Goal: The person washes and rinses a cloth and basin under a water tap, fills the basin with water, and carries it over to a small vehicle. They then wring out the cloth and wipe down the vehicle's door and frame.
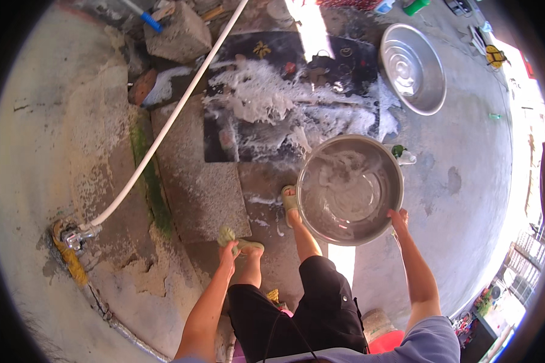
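My right hand (398, 219) grips the near right rim of a large round metal basin (349, 188), which has cloudy water in it. Low at the left, my left hand (229, 255) is closed on a pale green scrubbing thing (226, 234), perhaps a brush or scrubber; its exact kind is unclear. Beyond the basin, a dark mat (220, 140) with a printed pattern lies flat on the ground, largely covered in white suds (263, 97). The basin's far left edge overlaps the mat's near right corner in view.
Another metal basin (413, 68) rests at the upper right. A white hose (156, 140) runs from a wall tap (75, 238) across the left side. A concrete block (179, 34) sits at the upper left. Beside the held basin is a green and clear bottle (404, 155). A red bucket (386, 341) stands near my right side.
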### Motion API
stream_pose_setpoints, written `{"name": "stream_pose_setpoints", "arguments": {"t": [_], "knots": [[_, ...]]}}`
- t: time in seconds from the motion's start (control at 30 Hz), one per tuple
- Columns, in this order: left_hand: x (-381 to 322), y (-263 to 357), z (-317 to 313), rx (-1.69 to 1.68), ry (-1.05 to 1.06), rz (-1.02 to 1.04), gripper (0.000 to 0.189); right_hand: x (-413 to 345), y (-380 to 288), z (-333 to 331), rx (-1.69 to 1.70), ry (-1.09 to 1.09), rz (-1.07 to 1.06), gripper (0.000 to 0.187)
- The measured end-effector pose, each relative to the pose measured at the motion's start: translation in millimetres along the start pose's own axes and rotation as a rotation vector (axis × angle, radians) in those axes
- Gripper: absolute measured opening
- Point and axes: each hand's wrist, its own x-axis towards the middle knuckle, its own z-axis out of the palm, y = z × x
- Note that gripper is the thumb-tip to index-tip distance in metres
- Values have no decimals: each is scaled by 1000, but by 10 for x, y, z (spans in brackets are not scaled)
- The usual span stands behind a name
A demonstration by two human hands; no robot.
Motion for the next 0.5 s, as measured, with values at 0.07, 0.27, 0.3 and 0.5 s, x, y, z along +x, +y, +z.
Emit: {"name": "stream_pose_setpoints", "arguments": {"t": [0.07, 0.27, 0.3, 0.5], "knots": [[-161, 62, -187, 54, 81, -10, 44, -24, -64, -551, 70, 14, 32, 22], [-408, 374, -283, 203, 84, 18, 46, 607, -776, -1205, 489, -21, 99, 20], [-396, 462, -130, 199, 102, 41, 42, 940, -832, -1262, 526, 18, 114, 22], [-610, 943, 162, 149, 8, 181, 43, 1648, -664, -1164, 627, 194, 324, 26]]}}
